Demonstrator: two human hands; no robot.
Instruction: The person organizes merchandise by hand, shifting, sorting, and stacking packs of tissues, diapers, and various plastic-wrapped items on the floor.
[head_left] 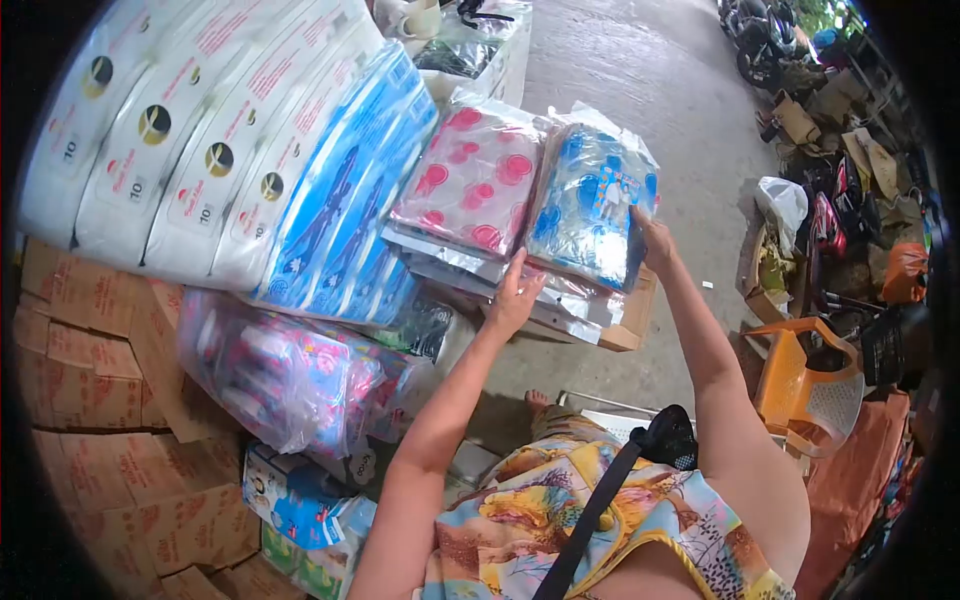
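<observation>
- The pink-dotted pack [470, 180] is laid on silvery packs [450, 262], up and left of the left hand.
- The left hand [515, 296] is placed by the near-left corner of the blue-dotted pack [577, 200], loosely curled; whether anything is gripped cannot be made out.
- The blue-dotted pack is flanked by both hands, its long axis pointed away from the body.
- Its right edge is held by the right hand [653, 240], the closer one.

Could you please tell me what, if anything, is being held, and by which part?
The right hand seems to hold the blue packet by its right edge. The left hand is at its near left corner; whether it grips there cannot be told.
</observation>
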